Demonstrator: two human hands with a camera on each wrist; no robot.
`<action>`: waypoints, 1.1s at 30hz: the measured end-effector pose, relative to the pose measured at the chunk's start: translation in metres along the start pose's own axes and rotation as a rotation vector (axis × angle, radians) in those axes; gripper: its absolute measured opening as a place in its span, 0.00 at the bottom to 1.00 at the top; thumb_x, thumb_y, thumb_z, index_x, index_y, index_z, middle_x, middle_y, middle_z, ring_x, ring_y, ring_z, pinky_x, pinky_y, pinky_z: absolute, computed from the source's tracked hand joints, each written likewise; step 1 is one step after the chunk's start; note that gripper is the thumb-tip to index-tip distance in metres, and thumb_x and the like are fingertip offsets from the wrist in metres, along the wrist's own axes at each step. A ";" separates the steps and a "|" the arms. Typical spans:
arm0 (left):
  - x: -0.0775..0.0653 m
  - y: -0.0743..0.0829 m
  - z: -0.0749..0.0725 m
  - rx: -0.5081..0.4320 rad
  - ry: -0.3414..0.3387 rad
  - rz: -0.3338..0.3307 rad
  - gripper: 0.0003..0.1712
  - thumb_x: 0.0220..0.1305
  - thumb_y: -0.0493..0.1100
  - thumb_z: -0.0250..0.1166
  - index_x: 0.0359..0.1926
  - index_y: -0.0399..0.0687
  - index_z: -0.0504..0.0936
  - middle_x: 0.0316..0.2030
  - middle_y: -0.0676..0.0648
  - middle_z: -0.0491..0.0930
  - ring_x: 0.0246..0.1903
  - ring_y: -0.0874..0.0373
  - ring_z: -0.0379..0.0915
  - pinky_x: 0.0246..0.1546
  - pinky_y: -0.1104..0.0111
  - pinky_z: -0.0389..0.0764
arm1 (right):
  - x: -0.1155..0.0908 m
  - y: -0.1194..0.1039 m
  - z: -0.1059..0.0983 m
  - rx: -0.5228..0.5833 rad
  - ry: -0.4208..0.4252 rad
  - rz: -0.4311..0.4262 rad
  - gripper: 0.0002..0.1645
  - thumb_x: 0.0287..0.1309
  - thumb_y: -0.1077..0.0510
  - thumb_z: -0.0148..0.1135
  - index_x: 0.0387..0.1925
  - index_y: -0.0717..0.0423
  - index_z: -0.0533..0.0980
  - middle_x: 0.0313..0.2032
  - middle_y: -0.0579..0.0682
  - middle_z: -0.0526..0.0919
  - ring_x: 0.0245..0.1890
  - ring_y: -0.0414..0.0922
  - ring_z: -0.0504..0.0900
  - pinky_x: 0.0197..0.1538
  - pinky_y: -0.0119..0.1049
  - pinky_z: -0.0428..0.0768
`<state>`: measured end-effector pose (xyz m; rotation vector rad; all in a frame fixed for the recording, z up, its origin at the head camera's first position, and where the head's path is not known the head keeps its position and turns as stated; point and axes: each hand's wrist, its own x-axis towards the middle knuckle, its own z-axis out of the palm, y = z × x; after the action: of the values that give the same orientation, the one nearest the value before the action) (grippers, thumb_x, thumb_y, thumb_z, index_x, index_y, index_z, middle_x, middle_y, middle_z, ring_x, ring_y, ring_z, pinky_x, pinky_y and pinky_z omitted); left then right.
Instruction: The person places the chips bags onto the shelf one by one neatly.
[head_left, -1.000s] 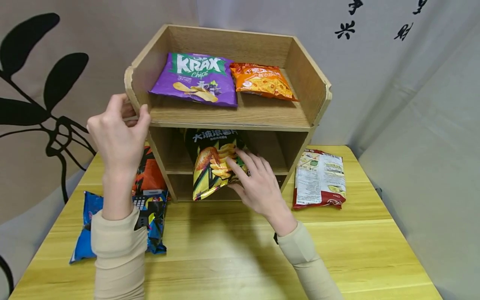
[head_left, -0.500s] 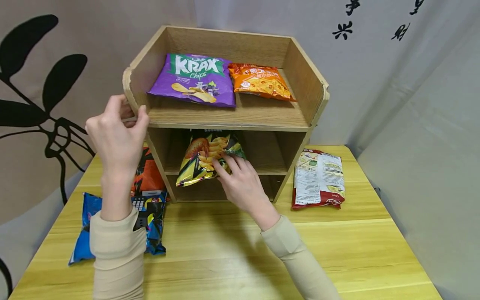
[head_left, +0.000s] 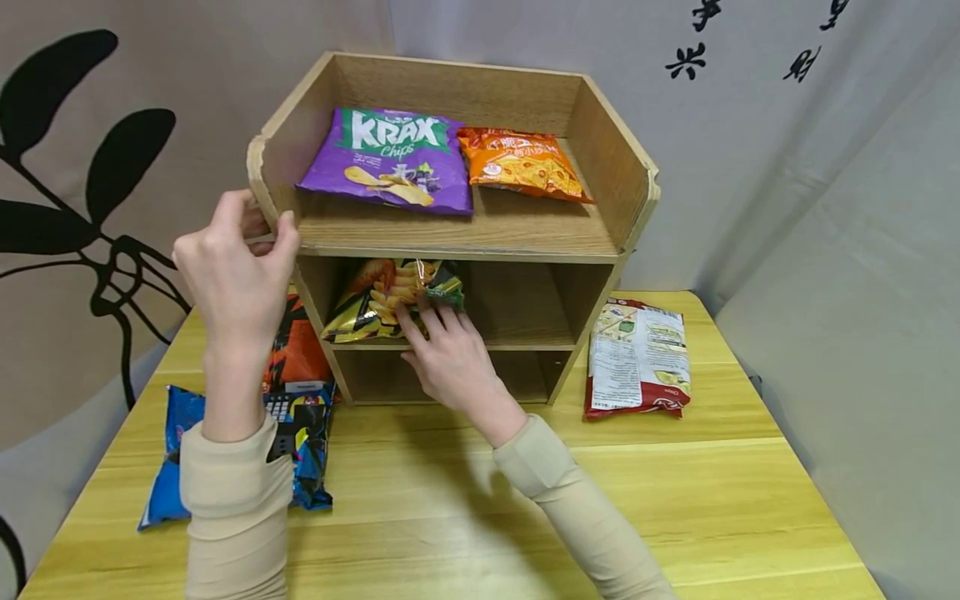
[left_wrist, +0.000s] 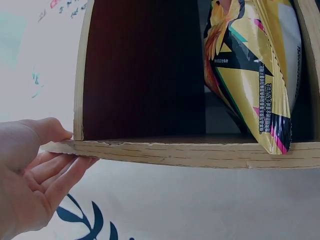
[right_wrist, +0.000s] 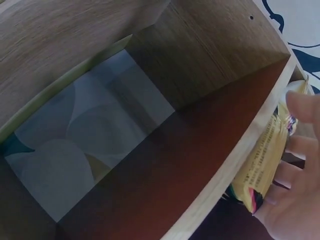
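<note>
My left hand (head_left: 243, 258) grips the front edge of the left side panel of a wooden shelf unit (head_left: 457, 250). In the left wrist view, thumb and fingers of the left hand (left_wrist: 40, 175) lie on opposite faces of the panel. A black and gold chip bag (head_left: 382, 292) leans in the left part of the middle compartment, its lower edge near the shelf's front. The fingers of my right hand (head_left: 453, 358) press against its front, fairly straight, with the thumb below. In the right wrist view the right hand (right_wrist: 300, 175) partly hides the bag (right_wrist: 262, 165).
A purple chip bag (head_left: 390, 162) and an orange snack bag (head_left: 521, 162) lie on the top shelf. Red (head_left: 298, 350) and blue (head_left: 311, 467) bags lie on the table (head_left: 600, 500) at left. A red and white bag (head_left: 637, 358) lies at right.
The right hand has moved left and upward with the black and gold bag, which has gone deeper into the middle compartment's left side. The left hand has stayed on the shelf edge.
</note>
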<state>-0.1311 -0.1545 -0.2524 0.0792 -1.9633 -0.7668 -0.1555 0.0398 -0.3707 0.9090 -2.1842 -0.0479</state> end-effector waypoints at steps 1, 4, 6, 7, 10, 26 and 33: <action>0.000 0.000 0.000 0.000 0.003 0.001 0.15 0.61 0.41 0.59 0.41 0.32 0.81 0.34 0.38 0.87 0.30 0.41 0.84 0.30 0.98 0.56 | 0.001 0.000 0.000 -0.007 -0.005 0.000 0.35 0.56 0.41 0.62 0.62 0.50 0.69 0.58 0.55 0.77 0.55 0.51 0.77 0.54 0.42 0.78; 0.001 0.000 0.000 0.000 0.012 0.002 0.15 0.60 0.41 0.60 0.41 0.33 0.81 0.34 0.38 0.87 0.30 0.40 0.84 0.30 0.97 0.56 | 0.001 -0.001 0.001 -0.021 -0.020 -0.003 0.36 0.57 0.40 0.60 0.63 0.50 0.68 0.59 0.55 0.76 0.57 0.51 0.76 0.56 0.42 0.77; 0.001 0.000 -0.001 0.001 0.013 0.001 0.15 0.60 0.41 0.60 0.41 0.33 0.81 0.34 0.38 0.87 0.30 0.41 0.84 0.30 0.97 0.56 | 0.001 -0.001 0.002 -0.025 -0.035 -0.004 0.37 0.57 0.39 0.59 0.64 0.50 0.66 0.60 0.55 0.75 0.58 0.51 0.75 0.58 0.42 0.76; 0.001 0.000 -0.001 0.001 0.012 0.000 0.15 0.60 0.41 0.60 0.41 0.33 0.81 0.34 0.38 0.87 0.30 0.41 0.84 0.30 0.98 0.56 | 0.001 -0.001 0.002 -0.024 -0.041 -0.004 0.38 0.57 0.38 0.59 0.65 0.50 0.66 0.60 0.55 0.75 0.59 0.51 0.75 0.59 0.42 0.75; 0.000 0.000 -0.001 0.001 0.013 0.001 0.15 0.60 0.41 0.60 0.40 0.32 0.81 0.34 0.38 0.87 0.30 0.40 0.84 0.31 0.97 0.56 | 0.001 -0.002 0.003 -0.022 -0.064 -0.003 0.40 0.56 0.37 0.59 0.66 0.51 0.64 0.61 0.56 0.74 0.60 0.51 0.74 0.62 0.42 0.73; 0.000 0.000 -0.002 0.008 -0.008 0.003 0.15 0.61 0.42 0.59 0.41 0.32 0.80 0.35 0.37 0.87 0.30 0.41 0.85 0.30 0.98 0.57 | -0.009 0.011 0.002 0.195 -0.020 -0.070 0.30 0.63 0.45 0.56 0.63 0.50 0.66 0.65 0.58 0.67 0.65 0.55 0.69 0.65 0.43 0.71; -0.001 0.001 -0.001 0.005 -0.007 0.009 0.15 0.61 0.41 0.59 0.41 0.32 0.80 0.34 0.37 0.87 0.30 0.41 0.84 0.30 0.98 0.56 | -0.028 0.035 -0.001 0.242 0.227 -0.118 0.16 0.57 0.59 0.59 0.49 0.56 0.73 0.53 0.57 0.78 0.53 0.52 0.77 0.56 0.43 0.76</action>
<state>-0.1302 -0.1542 -0.2524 0.0708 -1.9710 -0.7578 -0.1633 0.0836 -0.3771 1.1197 -1.9512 0.2559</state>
